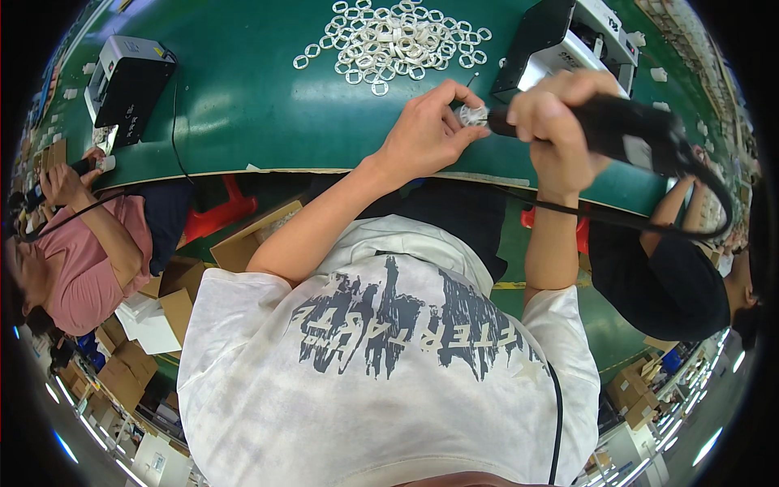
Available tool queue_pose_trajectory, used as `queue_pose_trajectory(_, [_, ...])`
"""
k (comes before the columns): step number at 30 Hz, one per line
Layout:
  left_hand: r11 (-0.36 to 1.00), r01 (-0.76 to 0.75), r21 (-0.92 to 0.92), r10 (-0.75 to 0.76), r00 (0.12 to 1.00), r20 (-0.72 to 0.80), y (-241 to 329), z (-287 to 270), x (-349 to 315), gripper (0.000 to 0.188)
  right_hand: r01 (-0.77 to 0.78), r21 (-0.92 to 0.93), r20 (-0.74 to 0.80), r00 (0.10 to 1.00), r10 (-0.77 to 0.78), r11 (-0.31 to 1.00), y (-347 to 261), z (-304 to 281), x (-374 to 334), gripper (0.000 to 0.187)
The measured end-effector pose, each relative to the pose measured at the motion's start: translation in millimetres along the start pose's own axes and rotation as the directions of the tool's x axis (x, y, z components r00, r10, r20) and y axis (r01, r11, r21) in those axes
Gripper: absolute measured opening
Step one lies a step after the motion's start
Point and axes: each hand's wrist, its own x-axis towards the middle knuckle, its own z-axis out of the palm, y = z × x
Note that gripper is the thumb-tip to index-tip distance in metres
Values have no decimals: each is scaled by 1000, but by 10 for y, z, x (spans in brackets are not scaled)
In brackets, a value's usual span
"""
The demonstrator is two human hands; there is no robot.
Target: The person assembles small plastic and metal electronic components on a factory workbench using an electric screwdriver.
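Over the green table my left hand (423, 130) pinches a small white round plastic part (473, 115) between thumb and fingers. Gripped in my right hand (561, 122) is a black corded electric screwdriver (629, 134), lying almost level. Its front end points left and meets the white part; the bit itself is too small to make out. Beyond my hands lies a heap of white plastic rings (393, 40), some of them loose at its edges.
A black and white box-shaped machine (560, 45) stands just beyond my right hand, and a similar machine (130, 81) is at the far left. The screwdriver's black cable (722, 215) loops at the right. Co-workers sit on both sides. Cardboard boxes (251, 235) stand below the table edge.
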Motion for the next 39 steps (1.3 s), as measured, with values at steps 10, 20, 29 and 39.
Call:
queue_pose_trajectory(10, [999, -3, 55, 1, 999, 38, -37, -29, 34, 42, 381, -125, -178, 899, -399, 916, -167, -568, 219, 27])
queue_pose_trajectory(20, [1000, -17, 24, 17, 1000, 25, 29, -10, 59, 44, 129, 36, -77, 989, -126, 991, -95, -91, -43, 29])
queue_pose_trajectory(29, [999, -39, 18, 39, 999, -3, 24, -28, 50, 48, 118, 64, -48, 992, -115, 991, 175, 75, -16, 30])
queue_pose_trajectory(39, [1000, -1, 16, 1, 1000, 10, 50, -36, 65, 51, 78, 157, 122, 988, -98, 985, 348, 42, 123, 26])
